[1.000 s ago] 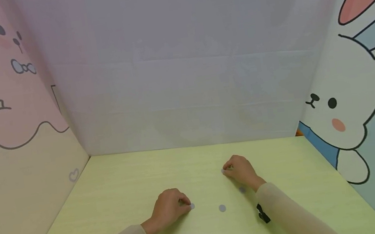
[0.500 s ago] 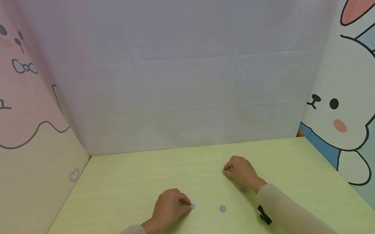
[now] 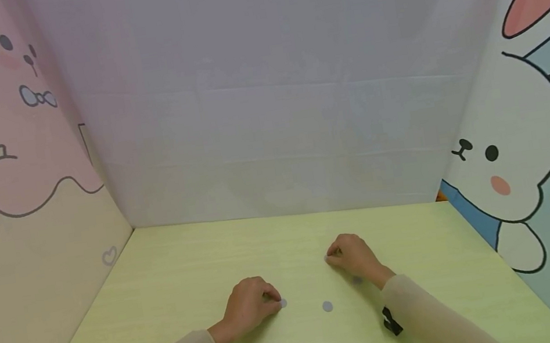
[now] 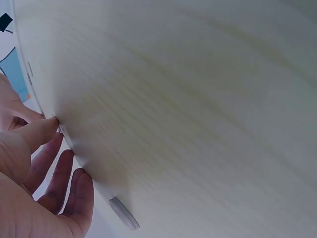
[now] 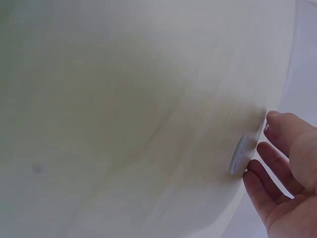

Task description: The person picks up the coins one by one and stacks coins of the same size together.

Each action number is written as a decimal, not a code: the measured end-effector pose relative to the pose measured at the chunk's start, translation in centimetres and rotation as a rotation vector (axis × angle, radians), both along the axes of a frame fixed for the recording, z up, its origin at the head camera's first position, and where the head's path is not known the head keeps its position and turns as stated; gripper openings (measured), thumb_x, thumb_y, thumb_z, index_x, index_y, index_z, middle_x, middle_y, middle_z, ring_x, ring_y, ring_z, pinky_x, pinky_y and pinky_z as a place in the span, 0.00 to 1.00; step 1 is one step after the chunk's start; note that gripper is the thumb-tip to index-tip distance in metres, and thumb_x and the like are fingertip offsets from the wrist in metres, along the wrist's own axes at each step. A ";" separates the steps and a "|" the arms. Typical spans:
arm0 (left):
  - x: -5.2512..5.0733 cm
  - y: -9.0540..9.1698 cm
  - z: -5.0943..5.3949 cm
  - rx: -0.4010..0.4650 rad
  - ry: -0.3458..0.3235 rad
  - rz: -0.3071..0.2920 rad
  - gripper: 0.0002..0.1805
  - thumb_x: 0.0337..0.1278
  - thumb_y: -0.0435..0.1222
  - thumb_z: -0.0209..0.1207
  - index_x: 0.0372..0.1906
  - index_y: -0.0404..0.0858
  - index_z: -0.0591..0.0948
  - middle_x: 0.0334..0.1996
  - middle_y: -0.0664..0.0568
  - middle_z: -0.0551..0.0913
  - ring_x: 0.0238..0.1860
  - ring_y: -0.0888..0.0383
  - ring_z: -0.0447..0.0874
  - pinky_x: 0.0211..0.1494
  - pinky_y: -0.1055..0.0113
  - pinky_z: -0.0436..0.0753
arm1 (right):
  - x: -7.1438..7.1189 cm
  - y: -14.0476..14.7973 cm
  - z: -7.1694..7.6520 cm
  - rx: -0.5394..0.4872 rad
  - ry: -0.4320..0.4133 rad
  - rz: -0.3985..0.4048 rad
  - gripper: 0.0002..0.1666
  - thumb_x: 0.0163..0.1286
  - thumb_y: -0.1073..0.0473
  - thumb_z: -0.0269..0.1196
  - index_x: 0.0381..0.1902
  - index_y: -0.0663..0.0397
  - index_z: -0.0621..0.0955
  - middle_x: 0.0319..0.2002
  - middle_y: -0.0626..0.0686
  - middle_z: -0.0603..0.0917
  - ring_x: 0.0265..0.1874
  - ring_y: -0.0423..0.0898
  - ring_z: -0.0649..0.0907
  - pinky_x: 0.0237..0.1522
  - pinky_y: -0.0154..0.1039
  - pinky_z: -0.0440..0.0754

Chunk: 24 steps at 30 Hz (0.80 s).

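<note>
My left hand [image 3: 250, 303] pinches a small grey disc [image 3: 283, 303] between thumb and fingertip, low at the pale yellow-green tabletop [image 3: 203, 258]. Farther back and to the right, my right hand [image 3: 354, 257] pinches another small disc [image 3: 326, 258], mostly covered by the fingers. Between and in front of the hands lies a third grey disc [image 3: 328, 306]. Partly in the right hand's shadow is one more disc [image 3: 357, 280]. The left wrist view has a disc with a layered edge [image 4: 124, 214] near the fingers. A pale disc [image 5: 238, 154] sits beside the fingertips in the right wrist view.
A whitish sheet [image 3: 266, 108] rises behind the table. Side panels stand left and right, printed with a pink cartoon animal [image 3: 32, 135] and a white rabbit [image 3: 511, 162]. Dark straps [image 3: 392, 322] show below the sleeves.
My right hand has come slightly nearer to me with its disc, mostly in the last half second. The left hand and the loose discs hold their places.
</note>
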<state>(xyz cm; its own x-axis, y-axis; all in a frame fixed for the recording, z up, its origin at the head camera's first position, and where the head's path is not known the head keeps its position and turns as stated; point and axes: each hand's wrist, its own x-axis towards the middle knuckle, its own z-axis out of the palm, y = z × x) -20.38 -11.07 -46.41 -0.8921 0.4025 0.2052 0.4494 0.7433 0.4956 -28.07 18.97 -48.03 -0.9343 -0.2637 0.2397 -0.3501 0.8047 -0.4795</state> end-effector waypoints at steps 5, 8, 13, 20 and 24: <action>-0.1 0.0 -0.1 -0.002 0.004 -0.005 0.05 0.54 0.41 0.80 0.31 0.49 0.93 0.30 0.63 0.86 0.37 0.60 0.82 0.44 0.64 0.81 | 0.6 -0.4 0.0 -0.002 -0.001 0.032 0.03 0.65 0.60 0.77 0.34 0.54 0.93 0.36 0.49 0.89 0.40 0.49 0.87 0.50 0.51 0.86; -0.1 -0.1 -0.1 -0.004 0.008 -0.006 0.05 0.54 0.41 0.80 0.30 0.49 0.93 0.30 0.63 0.86 0.36 0.61 0.82 0.44 0.64 0.81 | 1.0 -0.7 0.1 -0.008 0.001 0.055 0.03 0.65 0.60 0.78 0.34 0.53 0.93 0.36 0.49 0.89 0.39 0.48 0.87 0.49 0.50 0.86; -0.1 -0.1 0.0 -0.002 0.005 -0.005 0.05 0.54 0.42 0.80 0.30 0.49 0.93 0.30 0.64 0.86 0.36 0.61 0.82 0.44 0.65 0.80 | 1.5 -1.2 0.0 -0.018 0.000 0.096 0.03 0.65 0.59 0.77 0.34 0.51 0.93 0.35 0.47 0.89 0.37 0.44 0.85 0.45 0.44 0.85; -0.1 -0.1 0.0 -0.002 0.000 -0.003 0.05 0.53 0.42 0.80 0.30 0.49 0.94 0.30 0.64 0.86 0.36 0.62 0.81 0.43 0.66 0.79 | 2.6 -2.3 0.0 -0.045 0.013 0.165 0.03 0.65 0.59 0.77 0.34 0.51 0.93 0.35 0.46 0.89 0.36 0.43 0.84 0.42 0.40 0.82; -0.1 -0.1 0.0 -0.001 -0.004 -0.006 0.05 0.53 0.42 0.80 0.30 0.49 0.94 0.30 0.64 0.86 0.36 0.62 0.81 0.42 0.66 0.79 | 3.2 -3.0 0.0 -0.047 0.017 0.203 0.02 0.65 0.59 0.77 0.34 0.51 0.93 0.35 0.46 0.89 0.35 0.43 0.85 0.41 0.39 0.82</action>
<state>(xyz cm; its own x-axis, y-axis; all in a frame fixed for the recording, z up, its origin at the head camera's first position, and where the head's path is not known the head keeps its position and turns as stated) -20.51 -11.16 -46.40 -0.8906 0.4077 0.2015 0.4517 0.7411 0.4968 -24.83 15.94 -48.01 -0.8590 -0.4341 0.2715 -0.5111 0.6939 -0.5072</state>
